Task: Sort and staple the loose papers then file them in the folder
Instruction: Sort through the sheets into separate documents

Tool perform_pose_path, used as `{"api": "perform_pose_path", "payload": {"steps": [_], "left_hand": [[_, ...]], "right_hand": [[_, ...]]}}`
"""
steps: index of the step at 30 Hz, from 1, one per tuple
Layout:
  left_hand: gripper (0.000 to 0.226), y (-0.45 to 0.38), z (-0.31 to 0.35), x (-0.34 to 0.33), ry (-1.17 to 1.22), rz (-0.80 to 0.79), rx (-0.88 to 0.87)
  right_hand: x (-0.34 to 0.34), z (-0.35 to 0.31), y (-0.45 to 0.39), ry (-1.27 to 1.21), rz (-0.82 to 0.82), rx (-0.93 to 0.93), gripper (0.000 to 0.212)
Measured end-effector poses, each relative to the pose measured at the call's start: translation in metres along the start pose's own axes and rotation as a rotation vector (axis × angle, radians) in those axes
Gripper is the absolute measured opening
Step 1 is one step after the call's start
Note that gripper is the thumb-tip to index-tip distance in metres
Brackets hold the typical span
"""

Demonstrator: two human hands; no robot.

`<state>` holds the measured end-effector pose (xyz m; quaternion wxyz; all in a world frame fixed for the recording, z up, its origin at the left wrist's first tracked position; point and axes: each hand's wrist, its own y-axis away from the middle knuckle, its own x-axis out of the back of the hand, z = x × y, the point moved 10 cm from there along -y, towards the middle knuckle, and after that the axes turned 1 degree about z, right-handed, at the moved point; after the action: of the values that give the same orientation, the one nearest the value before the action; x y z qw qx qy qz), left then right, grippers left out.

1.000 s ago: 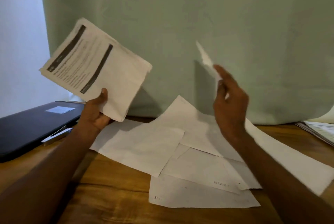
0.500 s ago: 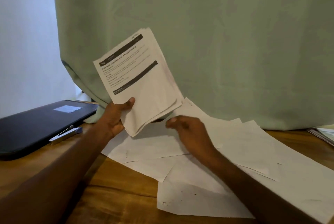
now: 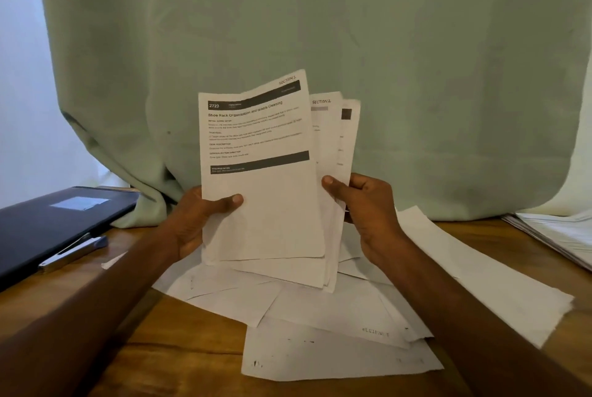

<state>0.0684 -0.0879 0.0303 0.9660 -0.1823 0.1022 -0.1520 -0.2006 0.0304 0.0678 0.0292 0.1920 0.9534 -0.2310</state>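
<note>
1. The right hand [image 3: 368, 211], empty over the table half a second ago, is now pinching the right edge of the stack of papers [image 3: 266, 179] that the left hand [image 3: 198, 217] is gripping, and it is fanning pages marked Section 1 and Section 2, so sorting looks underway.
2. More loose sheets [image 3: 336, 342] are lying face down on the wooden table [image 3: 179, 348].
3. A stapler [image 3: 72, 252] is resting beside the dark folder [image 3: 48, 223]; a green curtain [image 3: 416, 76] is hanging behind.
</note>
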Motion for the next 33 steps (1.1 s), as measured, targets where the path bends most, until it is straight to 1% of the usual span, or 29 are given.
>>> {"api": "perform_pose_path", "payload": {"steps": [1, 3, 5, 7, 8, 11, 13, 14, 16, 18, 19, 22, 24, 25, 26, 29, 30, 33], "left_hand": [[0.101, 0.001, 0.002, 0.0, -0.001, 0.003, -0.012], [0.105, 0.001, 0.003, -0.002, 0.004, 0.007, -0.021], [0.106, 0.002, 0.002, -0.004, 0.016, 0.008, -0.017], [0.103, 0.002, 0.002, -0.005, 0.016, 0.016, -0.03], [0.096, 0.003, 0.003, -0.005, 0.011, 0.03, -0.037], [0.055, 0.003, 0.002, 0.002, 0.049, 0.105, -0.043], [0.046, 0.002, 0.001, 0.008, 0.062, 0.152, -0.039], [0.046, 0.002, 0.001, 0.01, 0.06, 0.168, -0.041], [0.049, 0.001, -0.001, 0.015, 0.056, 0.192, -0.043], [0.053, 0.001, -0.003, 0.018, 0.057, 0.204, -0.036], [0.054, 0.001, -0.005, 0.018, 0.059, 0.206, -0.031], [0.055, 0.001, -0.009, 0.017, 0.077, 0.199, -0.017], [0.058, 0.0, -0.011, 0.018, 0.088, 0.201, -0.007], [0.06, 0.0, -0.012, 0.018, 0.092, 0.199, -0.003], [0.063, 0.0, -0.012, 0.017, 0.094, 0.195, -0.002], [0.065, 0.0, -0.012, 0.018, 0.096, 0.196, 0.003], [0.065, 0.0, -0.012, 0.019, 0.097, 0.194, 0.002], [0.063, 0.0, -0.012, 0.016, 0.095, 0.164, 0.0]], "right_hand": [[0.003, 0.001, 0.0, -0.032, 0.018, -0.011, 0.02], [0.007, 0.004, 0.0, -0.083, 0.049, -0.029, 0.027], [0.01, 0.007, -0.001, -0.115, 0.067, -0.044, 0.026], [0.009, 0.007, -0.001, -0.128, 0.071, -0.044, 0.023], [0.008, 0.006, 0.0, -0.131, 0.07, -0.039, 0.023], [0.007, 0.007, -0.001, -0.142, 0.077, -0.029, 0.023], [0.008, 0.01, -0.003, -0.145, 0.091, -0.038, 0.025], [0.009, 0.01, -0.003, -0.137, 0.1, -0.034, 0.029], [0.011, 0.008, -0.004, -0.121, 0.122, 0.0, 0.046], [0.013, 0.002, -0.002, -0.074, 0.134, 0.088, 0.067], [0.013, -0.001, -0.002, -0.036, 0.139, 0.131, 0.072], [0.015, -0.006, 0.001, 0.02, 0.157, 0.219, 0.073], [0.015, -0.012, 0.003, 0.057, 0.166, 0.279, 0.079], [0.014, -0.015, 0.003, 0.073, 0.163, 0.3, 0.079], [0.013, -0.017, 0.003, 0.088, 0.16, 0.315, 0.073], [0.01, -0.011, -0.001, 0.109, 0.165, 0.284, 0.03], [0.008, -0.008, -0.002, 0.104, 0.16, 0.249, 0.021], [0.007, 0.0, -0.004, 0.083, 0.141, 0.168, 0.025]]}}
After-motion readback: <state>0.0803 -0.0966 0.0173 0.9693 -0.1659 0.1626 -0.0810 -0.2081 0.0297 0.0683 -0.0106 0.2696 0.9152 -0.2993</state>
